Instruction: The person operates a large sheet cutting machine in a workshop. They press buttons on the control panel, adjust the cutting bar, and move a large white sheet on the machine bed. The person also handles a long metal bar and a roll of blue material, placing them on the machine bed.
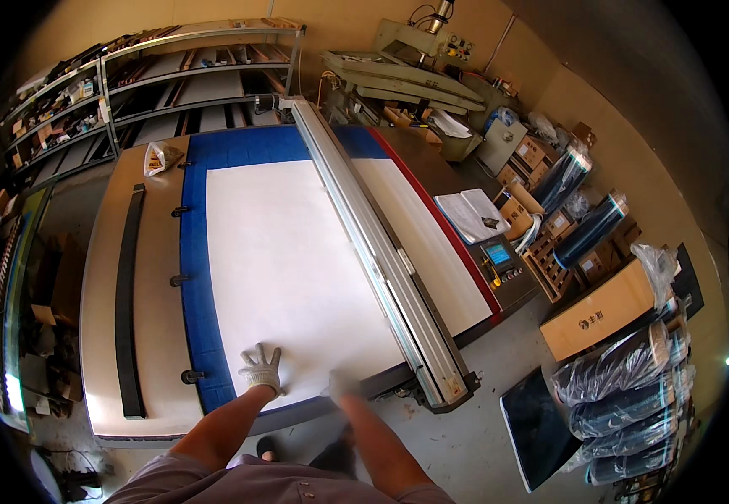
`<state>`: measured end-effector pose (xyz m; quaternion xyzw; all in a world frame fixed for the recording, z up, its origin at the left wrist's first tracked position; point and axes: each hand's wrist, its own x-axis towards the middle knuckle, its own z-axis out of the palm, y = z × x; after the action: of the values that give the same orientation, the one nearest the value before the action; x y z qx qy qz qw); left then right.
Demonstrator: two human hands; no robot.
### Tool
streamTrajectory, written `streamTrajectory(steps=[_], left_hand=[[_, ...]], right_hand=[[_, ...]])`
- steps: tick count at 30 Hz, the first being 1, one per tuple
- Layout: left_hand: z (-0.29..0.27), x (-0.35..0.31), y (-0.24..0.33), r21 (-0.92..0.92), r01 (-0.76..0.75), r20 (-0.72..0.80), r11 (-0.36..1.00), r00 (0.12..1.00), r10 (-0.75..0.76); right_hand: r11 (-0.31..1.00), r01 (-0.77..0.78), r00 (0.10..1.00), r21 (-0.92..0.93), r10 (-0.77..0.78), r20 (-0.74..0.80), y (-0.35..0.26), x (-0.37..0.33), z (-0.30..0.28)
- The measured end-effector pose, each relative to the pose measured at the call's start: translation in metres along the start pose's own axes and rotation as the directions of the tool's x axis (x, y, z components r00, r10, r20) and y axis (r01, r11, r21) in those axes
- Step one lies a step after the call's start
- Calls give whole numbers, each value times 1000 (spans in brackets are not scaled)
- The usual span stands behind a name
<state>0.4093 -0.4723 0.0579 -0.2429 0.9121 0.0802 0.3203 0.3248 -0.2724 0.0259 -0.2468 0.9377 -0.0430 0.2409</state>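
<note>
White sheet (272,260) lies flat on the bench (159,286), its left edge running almost straight from 12 toward 6 o'clock, which looks like its long axis; the wide lens bends the edges, so the proportions are uncertain. A grey metal beam (370,244) slants across it from 11 to 5 o'clock and hides a strip. White shows again past the beam, but whether it is the same piece cannot be told, nor whether the beam touches it.

At the sheet's 7 o'clock corner, the left hand (261,370), in a pale glove, rests palm down with its grip wide, fingers spread and pointing toward 12, holding nothing visible. At 6 o'clock the right hand (343,385) is smeared by blur over the near edge; how far its grip is open, and whether it touches the sheet, cannot be told.

Blue covering (197,294) borders the sheet on its 9 o'clock side, with black clamps (192,377) along its outer edge. Farther out at 9 lies a long dark bar (130,302), its axis close to 12–6. A plastic bag (161,158) sits at 10, an open notebook (469,214) at 2, a control panel (499,259) at 3. Plastic-wrapped rolls (616,370) at 4 fade into the dark rim.
</note>
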Motion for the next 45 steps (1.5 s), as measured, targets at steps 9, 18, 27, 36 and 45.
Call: streamTrajectory(steps=[9,18,27,36,45], left_hand=[[2,0,-1,8,-9,-14,1000,1000,9],[-2,-3,-2,12,-11,-6,1000,1000,11],[-2,-2,-2,-14,-4,2,1000,1000,4],[1,-1,0,-15,-5,-18,1000,1000,5],[0,0,0,-6,-1,-6,1000,1000,1]], right_hand=[[1000,-13,1000,-24,13,-7,0,2,4],[999,-30,999,-20,30,18,-3,1,0],[999,-3,999,51,5,-39,-3,-2,3],[1000,-4,999,23,5,-38,3,3,10],[1000,-27,999,-5,27,-24,1,2,9]])
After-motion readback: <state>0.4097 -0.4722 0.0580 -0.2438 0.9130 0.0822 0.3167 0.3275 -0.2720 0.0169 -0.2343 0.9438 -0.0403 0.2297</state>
